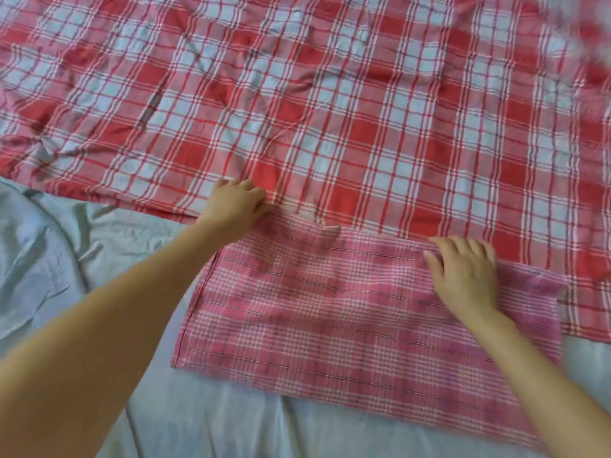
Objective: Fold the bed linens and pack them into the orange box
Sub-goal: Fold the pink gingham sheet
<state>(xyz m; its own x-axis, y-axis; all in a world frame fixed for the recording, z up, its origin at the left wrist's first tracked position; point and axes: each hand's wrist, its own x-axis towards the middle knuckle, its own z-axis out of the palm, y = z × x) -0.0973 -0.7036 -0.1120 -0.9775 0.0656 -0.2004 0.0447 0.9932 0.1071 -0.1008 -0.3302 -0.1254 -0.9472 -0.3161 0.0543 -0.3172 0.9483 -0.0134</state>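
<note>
You are early in the job. The red plaid sheet [330,110] lies spread wide over the pale blue bedding [82,252], with only its near edge turned back (paler side up). Your left hand [236,203] pinches the fabric at the fold line; your right hand [466,272] presses flat, fingers loosely spread, on the flap. Folding remains; no orange box is in view.
</note>
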